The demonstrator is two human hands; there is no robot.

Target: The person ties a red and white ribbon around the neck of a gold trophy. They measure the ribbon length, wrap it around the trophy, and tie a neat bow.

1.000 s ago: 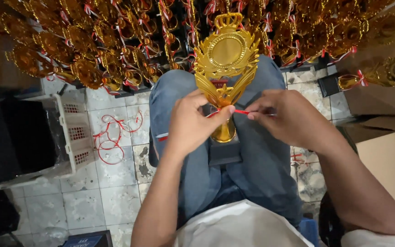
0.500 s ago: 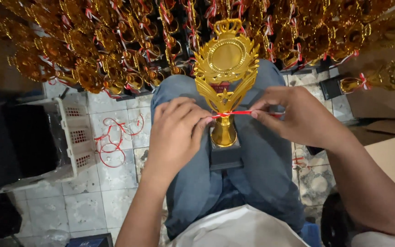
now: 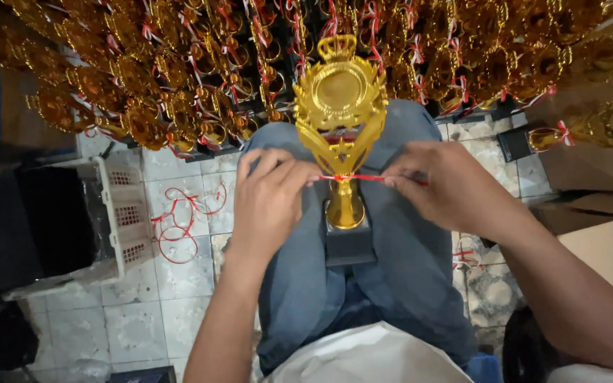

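Note:
A gold trophy [image 3: 340, 106] with a round crowned top and a black base stands upright between my knees on my blue jeans. A thin red ribbon [image 3: 352, 177] is stretched tight across its stem. My left hand [image 3: 267, 202] pinches the ribbon's left end beside the stem. My right hand [image 3: 448, 184] pinches the right end on the other side. Both hands sit level with the stem, just below the trophy's leaf-shaped arms.
Several gold trophies [image 3: 179, 78] with red ribbons crowd the floor ahead. A white plastic crate [image 3: 118, 213] lies at the left on the tiled floor, with loose red ribbons [image 3: 179, 227] beside it. A cardboard box [image 3: 604, 248] is at the right.
Both hands have drawn the ribbon tighter and straighter across the stem. The left hand has shifted slightly down and left; the trophy stays in place.

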